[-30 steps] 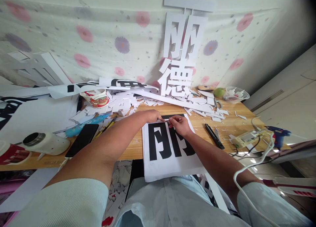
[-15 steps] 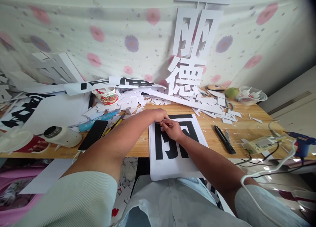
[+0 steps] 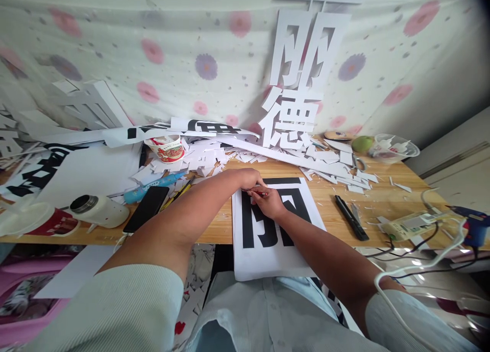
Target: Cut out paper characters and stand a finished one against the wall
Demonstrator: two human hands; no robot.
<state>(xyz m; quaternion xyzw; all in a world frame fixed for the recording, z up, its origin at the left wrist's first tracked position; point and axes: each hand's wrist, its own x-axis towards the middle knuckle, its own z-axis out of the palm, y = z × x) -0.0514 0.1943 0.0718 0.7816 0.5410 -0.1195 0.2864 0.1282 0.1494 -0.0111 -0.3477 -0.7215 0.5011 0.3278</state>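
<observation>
A white sheet (image 3: pixel 248 265) printed with a large black Chinese character (image 3: pixel 264 234) lies over the table's front edge, its lower part hanging towards me. My right hand (image 3: pixel 271 203) is closed in a pinch around a slim red pen-like tool (image 3: pixel 263 193), held low over the upper left of the character; its tip is hard to make out. Just beyond, my left hand (image 3: pixel 249 178) rests bent at the sheet's top left corner, close against the right fingers. Most of the left fingers are hidden, so I cannot tell their grip.
White cut-out characters (image 3: pixel 293 112) lean on the flowered wall covering, above heaped paper scraps (image 3: pixel 329 163). Left are a phone (image 3: pixel 147 209), a bottle (image 3: pixel 103 211) and a paper bowl (image 3: pixel 168 149). A black cutter (image 3: pixel 350 217), a power strip (image 3: pixel 409 225) and a blue glue gun (image 3: pixel 474 224) lie right.
The camera view has shifted slightly, moving the surroundings a little to the right in the picture. Both hands stay at the sheet's upper left, with the red tool still in the right one.
</observation>
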